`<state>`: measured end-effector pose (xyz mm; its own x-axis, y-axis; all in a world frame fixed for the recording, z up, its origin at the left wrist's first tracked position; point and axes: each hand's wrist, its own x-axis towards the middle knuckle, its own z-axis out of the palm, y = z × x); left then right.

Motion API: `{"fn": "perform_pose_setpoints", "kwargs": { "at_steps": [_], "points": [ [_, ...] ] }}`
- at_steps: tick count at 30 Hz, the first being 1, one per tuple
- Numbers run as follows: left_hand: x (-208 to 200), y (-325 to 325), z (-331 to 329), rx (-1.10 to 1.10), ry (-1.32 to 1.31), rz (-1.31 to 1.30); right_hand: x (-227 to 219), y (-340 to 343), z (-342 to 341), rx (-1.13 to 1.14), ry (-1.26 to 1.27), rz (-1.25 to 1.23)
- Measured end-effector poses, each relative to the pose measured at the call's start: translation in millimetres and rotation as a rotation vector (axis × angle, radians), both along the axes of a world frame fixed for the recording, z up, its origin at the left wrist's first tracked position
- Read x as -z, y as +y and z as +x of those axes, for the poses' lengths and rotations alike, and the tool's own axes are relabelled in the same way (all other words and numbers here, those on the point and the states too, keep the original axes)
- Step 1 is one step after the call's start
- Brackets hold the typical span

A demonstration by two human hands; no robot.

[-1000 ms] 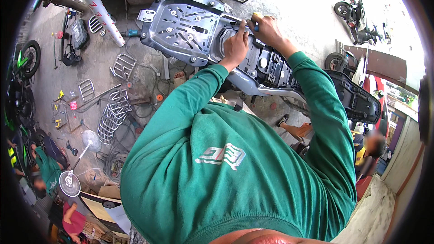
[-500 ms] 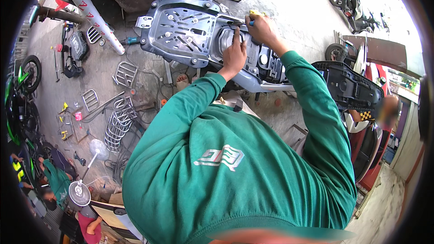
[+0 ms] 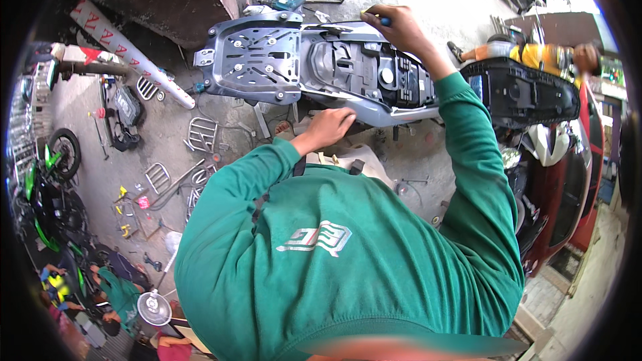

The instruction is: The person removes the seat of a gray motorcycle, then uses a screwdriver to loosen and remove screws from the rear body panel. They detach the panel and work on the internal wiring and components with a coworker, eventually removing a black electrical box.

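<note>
One closed right-hand grip [image 3: 399, 28] holds something blue [image 3: 385, 21].

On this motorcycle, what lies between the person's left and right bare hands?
In the head view, from left hand to right hand: a curved grey side panel, then a black moulded centre section.

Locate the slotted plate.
In the head view, the slotted plate sits above and left of centre, at the left end of the motorcycle body, right of the white pole.
</note>
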<state>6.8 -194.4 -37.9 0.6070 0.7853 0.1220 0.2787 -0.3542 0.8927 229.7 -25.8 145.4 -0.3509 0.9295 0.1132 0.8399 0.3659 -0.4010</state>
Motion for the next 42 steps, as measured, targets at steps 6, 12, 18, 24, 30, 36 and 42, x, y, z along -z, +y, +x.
{"fn": "perform_pose_setpoints", "kwargs": {
  "at_steps": [6,12,18,24,30,36,42],
  "points": [
    [46,-60,-39,-0.051,0.211,-0.555,10,-171,82,0.220,0.386,-0.483],
    [52,-122,57,-0.152,0.188,-0.765,75,-388,170,0.387,0.958,-1.003],
    [5,-166,257,0.150,0.081,-0.693,79,-564,256,0.797,1.116,-0.843],
    [-5,-181,381,0.510,0.302,-0.500,90,-675,324,1.182,1.211,-0.661],
    [48,-179,429,0.478,0.341,-0.495,103,-726,399,1.353,1.201,-0.627],
    [115,-168,465,0.325,0.507,-0.675,72,-725,554,1.312,0.918,-0.761],
    [181,-193,503,0.222,0.766,-0.354,71,-675,727,1.184,0.677,-0.808]
  ]
}}
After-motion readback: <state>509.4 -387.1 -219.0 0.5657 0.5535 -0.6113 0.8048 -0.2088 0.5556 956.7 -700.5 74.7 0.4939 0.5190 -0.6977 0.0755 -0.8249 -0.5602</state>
